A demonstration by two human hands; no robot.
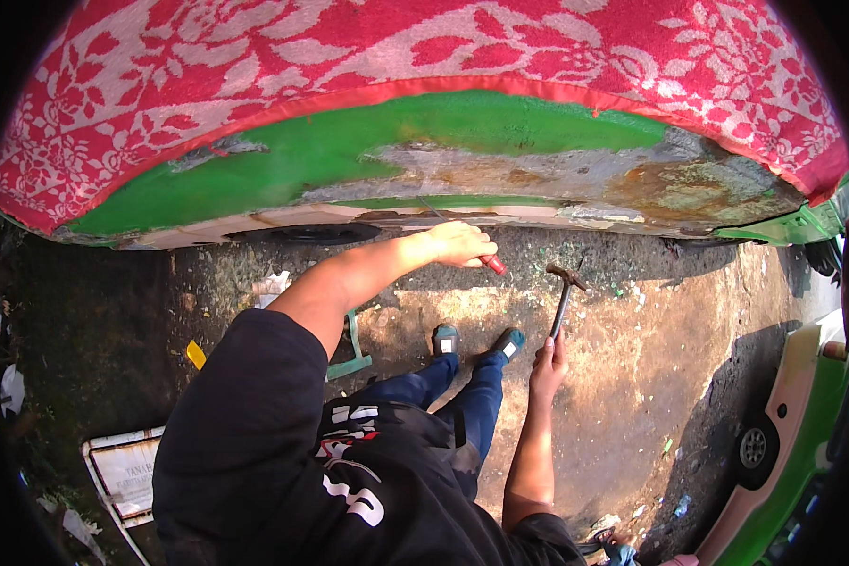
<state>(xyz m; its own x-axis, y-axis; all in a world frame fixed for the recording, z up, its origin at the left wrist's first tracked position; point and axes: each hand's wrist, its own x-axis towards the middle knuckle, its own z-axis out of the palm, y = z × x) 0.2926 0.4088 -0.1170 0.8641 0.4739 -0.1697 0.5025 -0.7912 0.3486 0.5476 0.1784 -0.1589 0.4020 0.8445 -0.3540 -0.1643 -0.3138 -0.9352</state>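
My left hand (457, 243) is closed around a screwdriver with a red handle (494, 265). Its thin shaft reaches up toward the lower side of a green vehicle body (330, 141); whether the tip touches the metal I cannot tell. On that body the paint has come off in a wide grey and rusty patch (670, 184). Lower right, my right hand (548, 363) grips a hammer (563, 307) by its handle. The hammer's head is raised, to the right of the screwdriver's handle and apart from it.
A red cloth with pale flowers (424, 47) covers the vehicle's top. A second vehicle (774, 424), green and cream, stands at the right. Behind my left arm are a green frame (352, 349), a yellow piece (195, 355) and a white metal-framed board (123, 472). Paint flakes litter the ground.
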